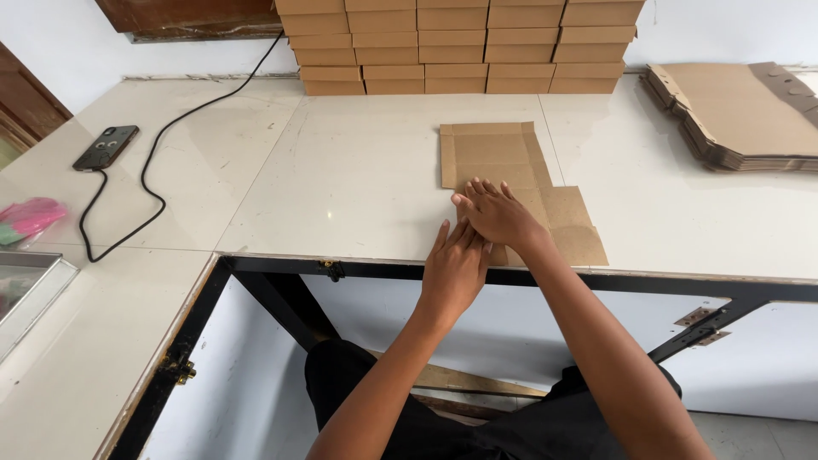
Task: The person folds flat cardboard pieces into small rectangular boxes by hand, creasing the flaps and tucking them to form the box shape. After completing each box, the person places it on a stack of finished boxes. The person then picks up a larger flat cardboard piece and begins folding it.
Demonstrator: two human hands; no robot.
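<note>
Near edge: left hand (pixel 456 271) flat, palm down, fingers (pixel 441 237) together and straight, tips at the near edge of the flat cardboard blank (pixel 494 158). It grips nothing; it looks like it rests on the desk (pixel 358 179) edge or the blank's near-left corner, contact line hidden by the right hand.

Right hand (pixel 498 217) just beyond, overlapping the left fingertips, fingers (pixel 479 189) spread slightly and pressing down on the blank's middle. Nothing pinched, just palm and pads on the board.

The blank lies flat on the desk, centre-right, near end at the desk's front edge, far end pointing toward the stacks. Stepped outline: narrower panel far, wider flap near-right. Crease lines visible.

Handling, my read: thin corrugated board, light, stiff across panels, bends easily at scored lines. Surface matte, so decent friction under skin, but the desk top looks glossy and the sheet could slide if pushed sideways. Edges crush if squeezed hard. Best hold: pin one panel flat, lift a flap by its free edge beside a crease, e.g. the near-right flap or far edge.

Farther out: phone (pixel 106 146) with black cable (pixel 153 162) far left, pink bag (pixel 30 217) at left edge. Pile of flat blanks (pixel 741 115) far right. Rows of folded boxes (pixel 460 47) against the far wall.
</note>
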